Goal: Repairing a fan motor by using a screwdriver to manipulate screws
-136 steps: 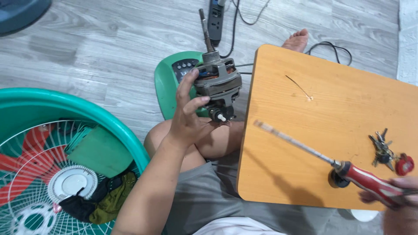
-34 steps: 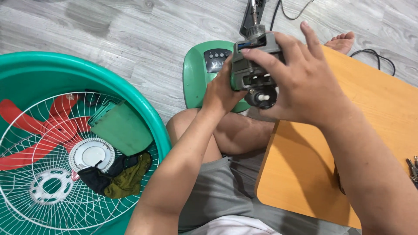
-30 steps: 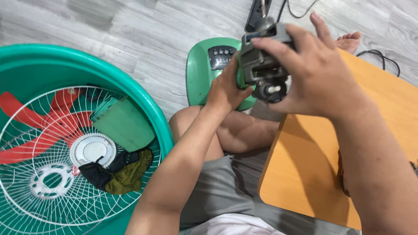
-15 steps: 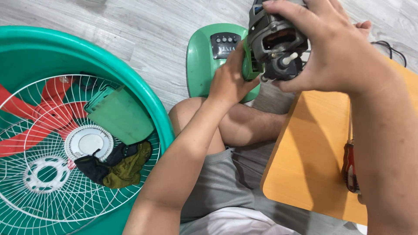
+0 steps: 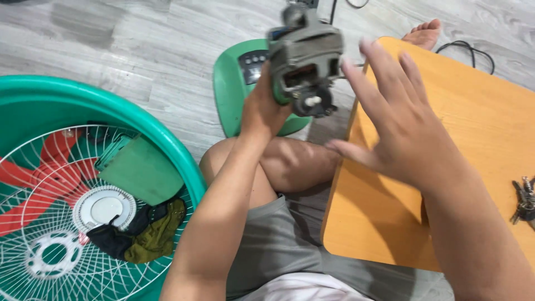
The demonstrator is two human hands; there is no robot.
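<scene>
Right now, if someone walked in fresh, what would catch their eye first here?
Likely the grey fan motor, held up at top centre by the left hand, with the open right hand just beside it, not touching. Next, the big green basin at left, holding a white wire grille, red blades and rags. An orange table fills the right.

The fan motor [image 5: 306, 61] is blurred, its top cut off by the upper edge, and the left hand [image 5: 266, 108] hides its rear. The keys [image 5: 524, 199] on the surface [image 5: 473, 139] run off the right edge, and the green basin [image 5: 67, 106] off the left.
</scene>
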